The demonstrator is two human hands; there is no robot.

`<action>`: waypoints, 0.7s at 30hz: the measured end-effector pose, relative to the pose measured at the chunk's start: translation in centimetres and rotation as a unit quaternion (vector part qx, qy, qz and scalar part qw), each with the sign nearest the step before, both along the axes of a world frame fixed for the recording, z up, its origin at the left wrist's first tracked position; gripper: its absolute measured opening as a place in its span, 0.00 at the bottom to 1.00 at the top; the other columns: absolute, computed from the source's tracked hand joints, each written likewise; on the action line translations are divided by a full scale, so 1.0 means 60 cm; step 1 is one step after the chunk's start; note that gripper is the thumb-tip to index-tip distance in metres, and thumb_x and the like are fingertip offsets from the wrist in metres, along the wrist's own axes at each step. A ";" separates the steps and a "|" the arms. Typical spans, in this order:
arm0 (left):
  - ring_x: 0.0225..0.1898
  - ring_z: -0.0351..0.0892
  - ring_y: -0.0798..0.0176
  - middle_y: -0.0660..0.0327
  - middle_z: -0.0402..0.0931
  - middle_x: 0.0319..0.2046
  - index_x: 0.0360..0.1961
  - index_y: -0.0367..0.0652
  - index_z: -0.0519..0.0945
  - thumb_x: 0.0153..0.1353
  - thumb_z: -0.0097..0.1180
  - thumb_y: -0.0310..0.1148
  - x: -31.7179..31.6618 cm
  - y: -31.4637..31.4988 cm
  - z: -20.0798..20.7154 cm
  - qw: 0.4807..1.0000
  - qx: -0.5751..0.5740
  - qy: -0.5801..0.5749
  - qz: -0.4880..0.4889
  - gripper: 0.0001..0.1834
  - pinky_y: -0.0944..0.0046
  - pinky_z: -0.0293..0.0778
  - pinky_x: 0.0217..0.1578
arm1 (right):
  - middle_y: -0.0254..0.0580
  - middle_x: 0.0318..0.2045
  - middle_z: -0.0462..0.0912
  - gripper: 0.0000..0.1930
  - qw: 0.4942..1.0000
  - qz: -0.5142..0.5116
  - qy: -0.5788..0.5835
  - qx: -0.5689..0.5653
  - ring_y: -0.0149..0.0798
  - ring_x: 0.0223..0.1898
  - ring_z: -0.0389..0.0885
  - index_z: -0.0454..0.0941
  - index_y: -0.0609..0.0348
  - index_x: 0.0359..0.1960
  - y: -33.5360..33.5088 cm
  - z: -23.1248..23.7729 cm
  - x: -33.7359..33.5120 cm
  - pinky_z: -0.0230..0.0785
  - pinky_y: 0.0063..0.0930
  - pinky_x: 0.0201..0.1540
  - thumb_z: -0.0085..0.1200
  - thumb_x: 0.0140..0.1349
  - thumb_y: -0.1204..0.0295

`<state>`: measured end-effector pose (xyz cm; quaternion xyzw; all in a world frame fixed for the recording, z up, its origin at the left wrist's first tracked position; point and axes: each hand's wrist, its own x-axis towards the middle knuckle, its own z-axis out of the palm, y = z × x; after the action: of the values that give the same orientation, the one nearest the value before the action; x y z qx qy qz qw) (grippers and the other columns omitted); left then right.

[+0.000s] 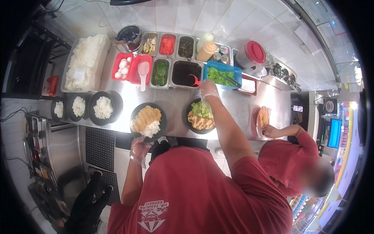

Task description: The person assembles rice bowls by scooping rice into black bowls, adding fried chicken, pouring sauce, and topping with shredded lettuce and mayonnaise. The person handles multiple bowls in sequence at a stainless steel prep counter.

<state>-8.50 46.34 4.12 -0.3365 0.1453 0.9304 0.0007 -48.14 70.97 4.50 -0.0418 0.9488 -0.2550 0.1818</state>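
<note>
My gloved right hand (209, 89) is closed on the handle of a red ladle (196, 80), whose scoop sits in a metal pan of dark sauce (183, 73). At the counter's near edge, my gloved left hand (139, 150) grips the near rim of a black bowl (163, 130). That bowl holds white rice (151, 128) with sliced golden breaded cutlet (148, 117) on it. Under my right forearm stands a second black bowl (189, 125) with green lettuce (201, 110) and sauce-topped pieces (201, 123).
Three bowls of rice (103, 107) line the left, below a large rice tub (86, 62). Eggs (123, 68), a white paddle (143, 72), topping pans (167, 45), squeeze bottles (206, 51) and a blue lettuce bin (223, 74) sit behind. At right, a co-worker's hand (271, 131) touches a food tray (262, 119).
</note>
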 end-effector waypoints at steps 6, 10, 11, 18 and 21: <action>0.59 0.79 0.42 0.45 0.72 0.64 0.70 0.34 0.64 0.59 0.57 0.29 0.007 -0.001 0.093 0.997 -0.021 0.057 0.042 0.37 0.44 0.84 0.56 | 0.49 0.30 0.86 0.13 0.972 -0.125 -0.114 -0.164 0.45 0.30 0.85 0.85 0.61 0.36 0.002 -0.005 0.009 0.76 0.42 0.35 0.52 0.71 0.65; 0.68 0.71 0.42 0.46 0.67 0.68 0.74 0.37 0.60 0.61 0.59 0.28 -0.009 -0.001 0.114 0.992 -0.084 0.084 0.032 0.39 0.40 0.80 0.62 | 0.39 0.22 0.79 0.10 0.861 -0.288 -0.244 -0.342 0.35 0.21 0.77 0.83 0.59 0.34 0.001 0.006 0.030 0.69 0.33 0.23 0.52 0.69 0.68; 0.67 0.72 0.43 0.47 0.68 0.67 0.73 0.38 0.61 0.62 0.59 0.27 -0.015 0.000 0.114 0.991 -0.099 0.080 0.035 0.38 0.41 0.80 0.61 | 0.36 0.20 0.75 0.11 0.866 -0.285 -0.237 -0.336 0.33 0.18 0.73 0.81 0.58 0.33 -0.002 0.015 0.034 0.64 0.29 0.20 0.52 0.70 0.66; 0.62 0.78 0.54 0.55 0.73 0.64 0.71 0.49 0.62 0.67 0.59 0.24 -0.098 0.011 0.084 0.985 -0.153 0.081 0.020 0.33 0.50 0.83 0.55 | 0.34 0.21 0.76 0.11 0.843 -0.272 -0.246 -0.393 0.32 0.18 0.73 0.78 0.54 0.32 -0.004 0.087 0.045 0.63 0.27 0.19 0.51 0.72 0.65; 0.67 0.72 0.53 0.54 0.63 0.70 0.78 0.59 0.49 0.64 0.62 0.20 -0.159 0.019 0.090 0.987 -0.128 0.095 0.005 0.48 0.49 0.82 0.56 | 0.33 0.21 0.77 0.10 0.852 -0.246 -0.218 -0.407 0.29 0.18 0.72 0.80 0.55 0.36 0.003 0.113 0.039 0.61 0.25 0.18 0.51 0.74 0.65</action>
<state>-18.04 47.49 9.54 -0.2450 0.2606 0.9318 -0.0608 -45.78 71.16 11.27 0.1794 0.6751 -0.6576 0.2822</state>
